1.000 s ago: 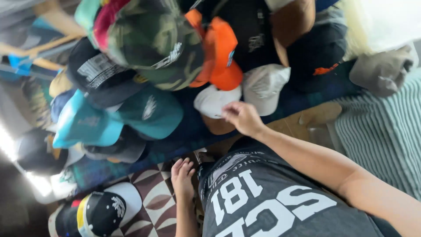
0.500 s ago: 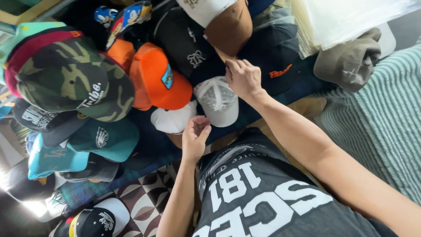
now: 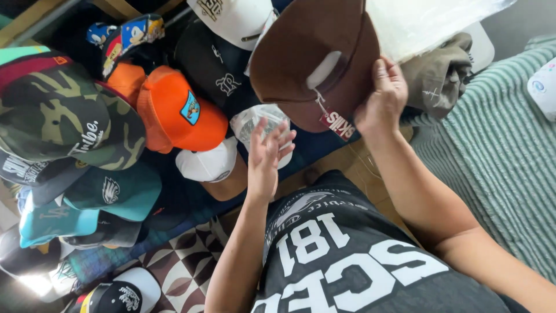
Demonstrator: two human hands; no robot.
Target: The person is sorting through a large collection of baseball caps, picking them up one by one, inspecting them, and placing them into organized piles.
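My right hand [image 3: 382, 95] grips the edge of a brown cap [image 3: 313, 52], lifted so its underside faces me, with a red tag hanging on a string. My left hand [image 3: 267, 152] is raised open, fingers spread, just below and left of the cap, holding nothing. Behind that hand lies a white mesh cap [image 3: 250, 123]. An orange cap [image 3: 179, 110] and a white cap [image 3: 209, 163] sit just to the left.
Many caps cover the display at left: a camouflage cap [image 3: 63, 116], teal caps [image 3: 113, 191], black caps [image 3: 214, 64]. A clear plastic bag [image 3: 428, 23] and grey-brown cap [image 3: 440, 75] lie upper right. Green striped fabric [image 3: 504, 145] is at right. Patterned floor [image 3: 179, 266] shows below.
My right hand has taken the brown cap and lifted it toward me. My left hand rose from near my shirt and opened below the cap. The view shifted closer.
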